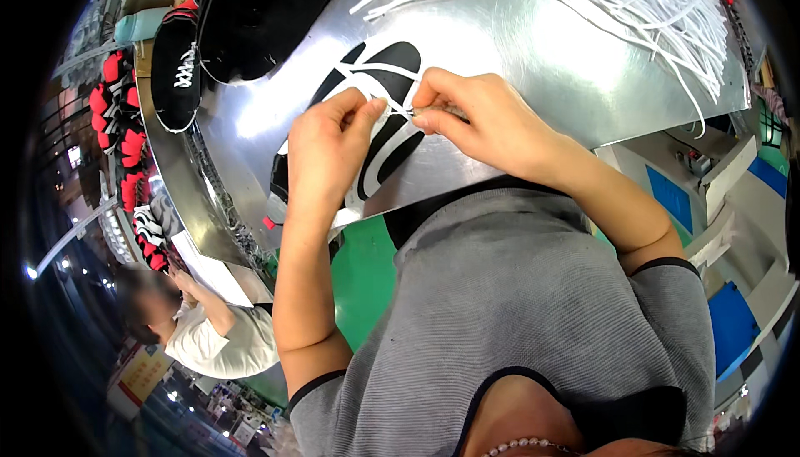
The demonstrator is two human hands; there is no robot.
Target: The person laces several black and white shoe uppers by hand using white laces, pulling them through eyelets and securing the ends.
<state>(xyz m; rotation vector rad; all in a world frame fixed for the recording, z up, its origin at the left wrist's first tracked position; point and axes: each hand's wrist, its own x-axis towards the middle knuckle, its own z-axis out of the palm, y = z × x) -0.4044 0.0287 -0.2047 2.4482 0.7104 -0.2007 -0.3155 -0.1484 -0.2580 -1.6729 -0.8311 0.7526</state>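
Pinching the white lace (385, 67) between thumb and finger of my left hand (323, 147) and right hand (493, 115), over the shoe (395, 137) on the metal table (533, 49), I expect it light, limp, best gripped near its ends.

Smooth, glossy metal table (600, 107), matt shoe (391, 134), cloth-like laces (667, 28) and finely ribbed, matt cloth shirt (500, 290).

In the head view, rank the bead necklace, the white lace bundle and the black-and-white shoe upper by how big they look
White lace bundle
Black-and-white shoe upper, partly hidden
Bead necklace, partly visible
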